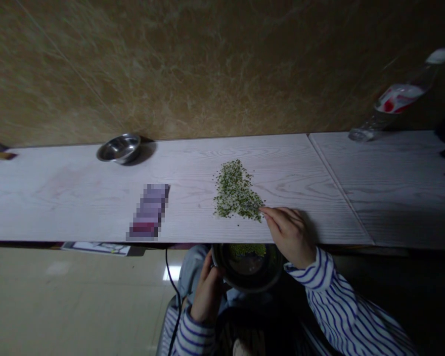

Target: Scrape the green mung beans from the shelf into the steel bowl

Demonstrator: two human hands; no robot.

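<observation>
A heap of small green beans point(235, 192) lies spread on the pale wooden tabletop point(289, 168). My right hand point(289, 233) rests at the heap's near right edge, fingers held together and stretched toward the beans, touching them. Just under the table's front edge my left hand point(206, 291) grips the left rim of a dark metal bowl point(249, 269), which holds some of the green beans at its far side. Both sleeves are white with blue stripes.
An empty steel bowl point(119, 147) stands at the back left by the wall. A blurred purple rectangular object point(149, 211) lies left of the heap. A plastic bottle point(396, 99) stands at the far right. A black cable point(172, 287) hangs below the table edge.
</observation>
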